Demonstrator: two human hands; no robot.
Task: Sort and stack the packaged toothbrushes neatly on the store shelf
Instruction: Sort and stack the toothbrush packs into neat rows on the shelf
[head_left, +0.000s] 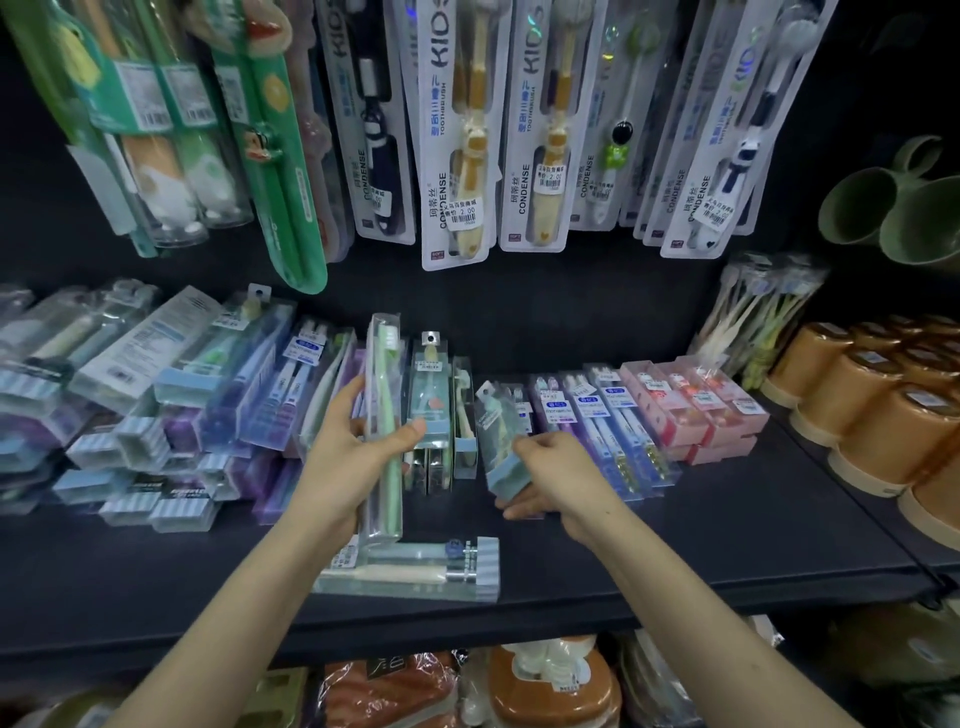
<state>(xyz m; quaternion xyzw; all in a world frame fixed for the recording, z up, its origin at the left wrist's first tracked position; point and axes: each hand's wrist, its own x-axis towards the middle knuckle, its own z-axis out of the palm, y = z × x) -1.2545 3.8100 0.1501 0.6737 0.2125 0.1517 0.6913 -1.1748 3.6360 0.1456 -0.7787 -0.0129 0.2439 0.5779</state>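
My left hand (347, 451) grips a long clear pack with a green toothbrush (384, 395), held upright above the black shelf (675, 545). My right hand (553, 475) holds a small clear pack with a light blue end (501, 441), tilted, just right of several upright blue-capped packs (435, 405). Another clear toothbrush pack (410, 569) lies flat near the shelf's front edge, under my left wrist. Piles of boxed toothbrushes (156, 405) fill the shelf's left side. Blue and purple packs (597, 415) and pink boxes (696, 410) lie in rows to the right.
Kids' toothbrush cards (457, 130) hang on the back wall above the shelf. Orange cups (878, 410) stand stacked at the right, green cups (893, 202) above them. A bundle of loose brushes (753, 322) leans at the back right. Bagged goods (550, 686) sit on the lower shelf.
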